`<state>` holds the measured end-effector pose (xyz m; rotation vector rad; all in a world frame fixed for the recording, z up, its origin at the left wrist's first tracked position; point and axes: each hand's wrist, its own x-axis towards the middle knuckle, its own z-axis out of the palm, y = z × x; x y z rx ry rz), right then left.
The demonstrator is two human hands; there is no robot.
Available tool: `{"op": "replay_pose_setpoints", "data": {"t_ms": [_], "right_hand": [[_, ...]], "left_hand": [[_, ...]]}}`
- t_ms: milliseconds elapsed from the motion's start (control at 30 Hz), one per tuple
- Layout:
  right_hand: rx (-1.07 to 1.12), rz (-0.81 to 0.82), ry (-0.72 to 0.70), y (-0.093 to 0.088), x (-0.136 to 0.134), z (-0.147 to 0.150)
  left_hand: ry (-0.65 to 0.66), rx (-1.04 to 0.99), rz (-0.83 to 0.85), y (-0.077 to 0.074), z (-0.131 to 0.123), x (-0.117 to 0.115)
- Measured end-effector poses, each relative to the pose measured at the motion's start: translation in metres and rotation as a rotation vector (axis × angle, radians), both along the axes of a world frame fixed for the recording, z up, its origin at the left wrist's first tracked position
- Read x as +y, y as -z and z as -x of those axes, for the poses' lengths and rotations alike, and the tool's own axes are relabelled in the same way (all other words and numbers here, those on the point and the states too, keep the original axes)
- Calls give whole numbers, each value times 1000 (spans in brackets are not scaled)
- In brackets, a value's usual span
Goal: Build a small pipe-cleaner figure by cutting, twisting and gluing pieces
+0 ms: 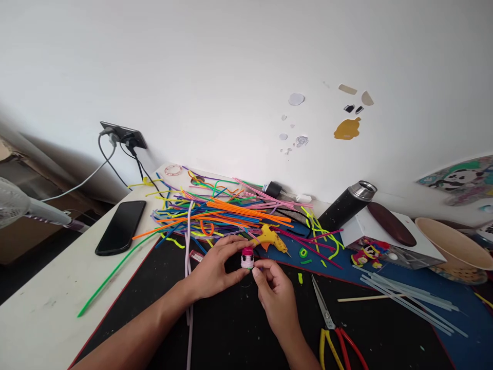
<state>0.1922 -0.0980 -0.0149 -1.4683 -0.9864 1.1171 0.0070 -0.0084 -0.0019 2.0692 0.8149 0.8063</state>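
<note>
A small pipe-cleaner figure (247, 258) with a pink top, a pale pink face and dark eyes stands upright over the black mat (231, 329). My left hand (215, 267) grips it, fingers over the top and thumb low on its left side. At the figure's lower right edge, my right hand (275, 295) has thumb and forefinger pinched together, touching it or very close. A speck of green shows at the figure's base; whatever the right fingertips pinch is hidden. Just behind the figure lies a yellow glue gun (269, 239), its nozzle pointing right.
A heap of coloured pipe cleaners (231, 210) spreads behind my hands. Scissors (327, 313) lie open-bladed at right, near glue sticks (408, 298) and a wooden stick (365, 298). A black flask (346, 205) leans behind. A phone (120, 227) rests at left.
</note>
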Motion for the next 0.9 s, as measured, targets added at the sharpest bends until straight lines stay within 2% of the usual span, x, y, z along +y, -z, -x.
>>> {"op": "replay_pose_setpoints", "data": {"t_ms": [433, 733, 900], "right_hand": [[-72, 8, -19, -5, -1, 3], [-88, -28, -2, -5, 2, 3], [-119, -47, 7, -5, 2, 3]], "left_hand": [[39, 4, -8, -6, 2, 0], [12, 84, -63, 3, 5, 3], [14, 111, -101, 0, 5, 3]]}}
